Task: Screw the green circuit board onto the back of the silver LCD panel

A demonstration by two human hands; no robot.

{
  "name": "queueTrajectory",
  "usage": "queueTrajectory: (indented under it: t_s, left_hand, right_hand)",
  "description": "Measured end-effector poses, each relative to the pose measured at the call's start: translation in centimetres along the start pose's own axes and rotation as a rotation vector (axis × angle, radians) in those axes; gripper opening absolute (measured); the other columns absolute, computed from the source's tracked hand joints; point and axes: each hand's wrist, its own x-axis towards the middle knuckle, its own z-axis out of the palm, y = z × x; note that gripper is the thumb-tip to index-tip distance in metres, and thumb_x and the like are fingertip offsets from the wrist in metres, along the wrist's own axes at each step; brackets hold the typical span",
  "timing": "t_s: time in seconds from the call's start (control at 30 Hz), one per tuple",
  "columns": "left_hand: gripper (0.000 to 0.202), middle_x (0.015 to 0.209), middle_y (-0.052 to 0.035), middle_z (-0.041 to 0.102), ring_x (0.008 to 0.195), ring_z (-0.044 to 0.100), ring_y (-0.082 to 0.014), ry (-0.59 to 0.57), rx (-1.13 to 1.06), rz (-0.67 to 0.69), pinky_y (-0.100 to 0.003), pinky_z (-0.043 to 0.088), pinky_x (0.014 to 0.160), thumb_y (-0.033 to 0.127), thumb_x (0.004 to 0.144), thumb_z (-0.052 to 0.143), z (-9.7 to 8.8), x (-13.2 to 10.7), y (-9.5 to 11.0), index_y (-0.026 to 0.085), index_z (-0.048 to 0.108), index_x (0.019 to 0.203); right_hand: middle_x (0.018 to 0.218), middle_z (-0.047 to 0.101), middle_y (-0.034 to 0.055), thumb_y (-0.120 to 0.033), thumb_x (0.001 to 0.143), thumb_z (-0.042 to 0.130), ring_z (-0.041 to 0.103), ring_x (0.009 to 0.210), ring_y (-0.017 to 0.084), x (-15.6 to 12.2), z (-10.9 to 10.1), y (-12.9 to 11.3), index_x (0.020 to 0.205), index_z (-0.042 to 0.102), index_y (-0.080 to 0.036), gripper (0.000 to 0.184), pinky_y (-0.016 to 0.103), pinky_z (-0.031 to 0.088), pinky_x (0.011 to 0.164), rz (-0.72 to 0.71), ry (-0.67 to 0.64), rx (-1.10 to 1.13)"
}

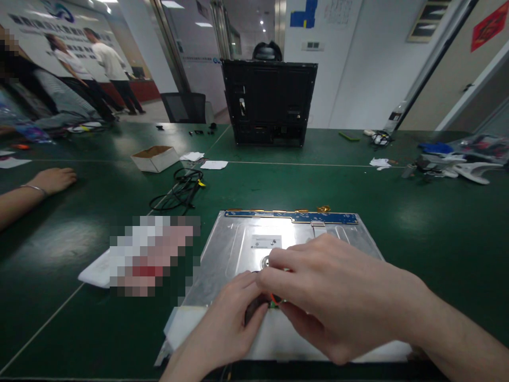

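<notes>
In front of me on the green table lies a silver metal display panel (234,239), with a blue circuit strip (290,216) along its far edge. White sheet material (191,318) lies along its near edge. My left hand (228,321) is closed over that near part, thumb and fingers around a small dark piece. Just beside it, my right hand (342,297) reaches in from the right with its fingers pinched. A small green part with red wire (274,301) shows between the fingertips; most of it is hidden by my hands.
A black monitor housing (270,103) stands upright at the back. Left of the panel are a coiled black cable (178,191), a white box (156,159) and a blurred-out packet (95,270). Another person's hand (53,180) rests far left. Plastic bags and tools (457,159) lie right.
</notes>
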Motion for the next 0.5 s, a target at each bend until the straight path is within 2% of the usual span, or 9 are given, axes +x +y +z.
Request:
queueTrajectory:
  t_s: [0.13,0.37,0.5]
  left_hand:
    - [0.024,0.094,-0.003,0.065,0.087,0.061,-0.0218,0.003,0.011,-0.003,-0.032,0.048,0.078,0.008,0.08,0.049,0.16,-0.02,-0.15,0.022,0.059,0.097]
    - [0.019,0.091,-0.0021,0.065,0.082,0.061,-0.0203,0.008,0.01,0.004,-0.03,0.048,0.075,0.007,0.078,0.047,0.15,-0.11,-0.12,0.022,0.057,0.086]
    - [0.025,0.092,-0.0026,0.066,0.084,0.061,-0.0211,0.01,-0.001,0.003,-0.03,0.05,0.076,0.006,0.075,0.047,0.0,0.04,0.05,0.022,0.06,0.09]
  right_hand:
    - [0.088,0.059,0.0006,-0.017,0.083,0.05,0.047,0.065,0.013,0.02,0.03,-0.05,0.097,0.049,-0.019,0.015,0.028,0.024,0.05,-0.01,-0.005,0.006]
    - [0.08,0.06,-0.0008,-0.024,0.093,0.047,0.047,0.061,0.014,0.23,0.32,0.06,0.095,0.05,-0.02,0.006,0.03,0.02,0.05,0.026,0.045,-0.074]
    - [0.081,0.061,-0.0005,-0.027,0.092,0.047,0.047,0.062,0.013,0.1,0.13,0.01,0.096,0.05,-0.02,0.009,0.029,0.02,0.05,0.019,0.023,-0.033]
